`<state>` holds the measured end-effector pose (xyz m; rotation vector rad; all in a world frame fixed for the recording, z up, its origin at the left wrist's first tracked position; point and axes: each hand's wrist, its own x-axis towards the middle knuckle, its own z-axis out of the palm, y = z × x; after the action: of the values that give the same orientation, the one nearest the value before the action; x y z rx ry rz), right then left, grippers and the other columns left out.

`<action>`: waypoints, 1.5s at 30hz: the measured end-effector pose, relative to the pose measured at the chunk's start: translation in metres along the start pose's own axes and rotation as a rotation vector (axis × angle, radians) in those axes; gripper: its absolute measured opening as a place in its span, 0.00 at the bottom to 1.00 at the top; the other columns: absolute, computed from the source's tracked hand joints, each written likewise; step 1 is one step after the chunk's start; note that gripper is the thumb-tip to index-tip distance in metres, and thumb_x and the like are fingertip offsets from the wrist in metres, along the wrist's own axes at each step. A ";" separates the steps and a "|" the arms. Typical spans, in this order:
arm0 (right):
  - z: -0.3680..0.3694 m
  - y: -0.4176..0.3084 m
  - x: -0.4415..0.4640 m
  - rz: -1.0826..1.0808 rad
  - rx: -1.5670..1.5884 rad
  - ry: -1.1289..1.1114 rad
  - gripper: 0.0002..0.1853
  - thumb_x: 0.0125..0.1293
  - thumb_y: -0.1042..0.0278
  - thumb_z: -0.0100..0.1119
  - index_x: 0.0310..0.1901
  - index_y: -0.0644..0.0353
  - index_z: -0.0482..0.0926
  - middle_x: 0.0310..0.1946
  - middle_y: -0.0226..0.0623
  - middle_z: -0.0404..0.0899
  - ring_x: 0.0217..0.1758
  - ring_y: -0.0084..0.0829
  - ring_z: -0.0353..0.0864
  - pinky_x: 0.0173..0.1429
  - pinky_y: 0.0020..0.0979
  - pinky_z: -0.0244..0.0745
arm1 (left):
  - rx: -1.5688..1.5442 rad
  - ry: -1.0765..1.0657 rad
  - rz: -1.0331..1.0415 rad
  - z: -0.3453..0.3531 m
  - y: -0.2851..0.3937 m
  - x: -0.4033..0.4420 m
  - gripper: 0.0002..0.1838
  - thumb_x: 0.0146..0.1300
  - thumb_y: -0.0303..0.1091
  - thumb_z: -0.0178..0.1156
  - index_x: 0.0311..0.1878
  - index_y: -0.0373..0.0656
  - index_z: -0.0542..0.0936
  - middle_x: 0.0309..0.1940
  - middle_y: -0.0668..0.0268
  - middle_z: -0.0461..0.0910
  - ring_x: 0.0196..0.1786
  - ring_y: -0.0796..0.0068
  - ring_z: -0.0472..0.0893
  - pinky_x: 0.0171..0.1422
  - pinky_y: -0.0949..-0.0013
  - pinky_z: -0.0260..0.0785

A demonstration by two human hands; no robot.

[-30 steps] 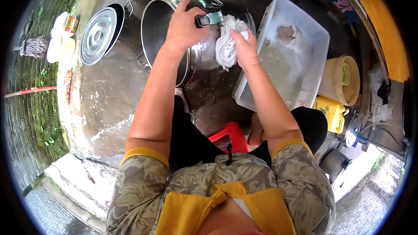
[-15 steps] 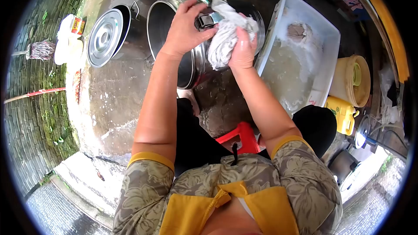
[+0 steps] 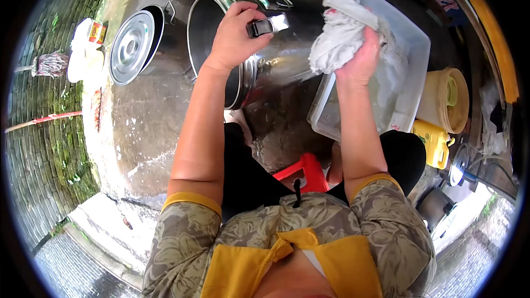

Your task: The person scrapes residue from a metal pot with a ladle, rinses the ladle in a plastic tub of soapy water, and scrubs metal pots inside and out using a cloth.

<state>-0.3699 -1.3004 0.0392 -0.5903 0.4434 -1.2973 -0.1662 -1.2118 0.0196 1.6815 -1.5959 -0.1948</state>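
Note:
A large steel pot [image 3: 290, 55] lies on its side on the wet floor, its mouth facing left. My left hand [image 3: 237, 36] grips a metal latch [image 3: 268, 25] near the pot's rim, fingers curled over it. A bunched white cloth [image 3: 342, 36] is in my right hand [image 3: 361, 60], held at the pot's base end and over the left side of a clear plastic tub [image 3: 408, 99]. Cloudy water and a partly hidden greyish cloth are in the tub.
Left of the pot stands another pot with a round lid [image 3: 131, 47]. A beige bucket [image 3: 433, 99] and a yellow jug [image 3: 430, 142] are right of the tub. A red stool [image 3: 313, 174] shows between my legs.
My right hand has carried the white cloth rightward, from beside the latch to the pot's far end and the tub. My left hand has stayed near the rim and closed around the latch.

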 end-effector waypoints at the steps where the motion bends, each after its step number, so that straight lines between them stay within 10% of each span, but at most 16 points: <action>1: -0.005 0.004 0.002 0.049 0.015 -0.038 0.17 0.64 0.69 0.43 0.54 0.63 0.70 0.48 0.46 0.76 0.50 0.42 0.78 0.53 0.42 0.75 | -0.060 0.015 -0.002 -0.001 -0.001 0.001 0.19 0.43 0.31 0.68 0.41 0.37 0.78 0.52 0.58 0.71 0.54 0.61 0.73 0.57 0.65 0.67; 4: -0.004 0.030 -0.013 0.194 0.090 -0.011 0.19 0.60 0.73 0.49 0.54 0.64 0.70 0.48 0.44 0.76 0.52 0.41 0.78 0.57 0.40 0.74 | -0.106 0.038 0.015 0.002 -0.004 0.003 0.20 0.42 0.35 0.67 0.40 0.39 0.78 0.49 0.58 0.73 0.53 0.58 0.74 0.58 0.65 0.68; 7: -0.008 0.064 -0.022 -0.343 -0.989 -0.669 0.25 0.53 0.69 0.58 0.55 0.62 0.71 0.52 0.42 0.76 0.55 0.37 0.76 0.60 0.35 0.70 | -0.117 -0.026 0.123 -0.001 -0.002 0.003 0.21 0.42 0.28 0.66 0.43 0.35 0.74 0.50 0.56 0.71 0.52 0.60 0.73 0.58 0.67 0.66; 13: -0.022 0.064 -0.001 -0.577 -1.658 -0.792 0.24 0.47 0.64 0.64 0.50 0.53 0.74 0.50 0.30 0.75 0.48 0.39 0.78 0.51 0.36 0.75 | -0.088 -0.043 0.074 -0.014 -0.020 -0.008 0.25 0.38 0.29 0.72 0.43 0.41 0.75 0.50 0.57 0.72 0.56 0.59 0.72 0.60 0.65 0.66; 20: -0.061 0.076 0.025 -0.012 -1.207 -0.359 0.17 0.54 0.67 0.59 0.48 0.55 0.76 0.41 0.38 0.81 0.42 0.40 0.81 0.50 0.31 0.75 | -0.173 -0.026 -0.018 -0.014 -0.026 -0.012 0.17 0.45 0.28 0.72 0.40 0.41 0.79 0.54 0.61 0.68 0.56 0.70 0.72 0.55 0.69 0.70; 23: -0.041 0.072 0.004 0.293 -0.472 -0.239 0.15 0.58 0.74 0.55 0.48 0.61 0.75 0.42 0.33 0.80 0.46 0.27 0.79 0.52 0.28 0.73 | -0.380 -0.004 -0.134 -0.019 -0.015 -0.014 0.14 0.47 0.25 0.70 0.39 0.39 0.80 0.54 0.63 0.68 0.55 0.73 0.72 0.54 0.71 0.69; 28: -0.013 0.092 -0.005 -0.137 -0.873 -0.669 0.26 0.50 0.78 0.61 0.53 0.61 0.67 0.46 0.36 0.77 0.50 0.29 0.77 0.56 0.30 0.71 | -0.246 0.050 -0.057 -0.017 -0.029 -0.014 0.18 0.41 0.27 0.71 0.39 0.40 0.80 0.53 0.63 0.70 0.56 0.70 0.72 0.60 0.69 0.63; 33: -0.012 0.091 -0.006 -0.114 -1.016 -0.782 0.28 0.44 0.71 0.65 0.50 0.60 0.69 0.46 0.43 0.77 0.50 0.39 0.78 0.56 0.33 0.72 | -0.047 -0.034 -0.007 -0.026 -0.029 -0.016 0.22 0.37 0.29 0.73 0.41 0.42 0.82 0.53 0.62 0.72 0.57 0.63 0.73 0.59 0.65 0.67; 37: -0.046 0.101 0.003 -0.518 -1.271 -0.543 0.21 0.43 0.63 0.67 0.42 0.55 0.76 0.43 0.36 0.77 0.45 0.42 0.78 0.50 0.35 0.75 | -0.076 -0.047 0.002 -0.027 -0.030 -0.016 0.20 0.40 0.28 0.73 0.41 0.40 0.82 0.54 0.61 0.73 0.57 0.65 0.73 0.62 0.66 0.64; 45: -0.128 0.078 0.080 -0.036 -1.835 0.098 0.24 0.51 0.49 0.57 0.45 0.57 0.72 0.44 0.48 0.77 0.44 0.50 0.79 0.47 0.45 0.75 | -0.073 0.037 -0.043 -0.027 -0.031 -0.018 0.18 0.40 0.28 0.74 0.37 0.40 0.83 0.47 0.63 0.76 0.51 0.67 0.76 0.57 0.68 0.68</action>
<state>-0.3717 -1.3855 -0.1074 -2.0070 1.7128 -0.6119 -0.1289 -1.1870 0.0112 1.6546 -1.5088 -0.2389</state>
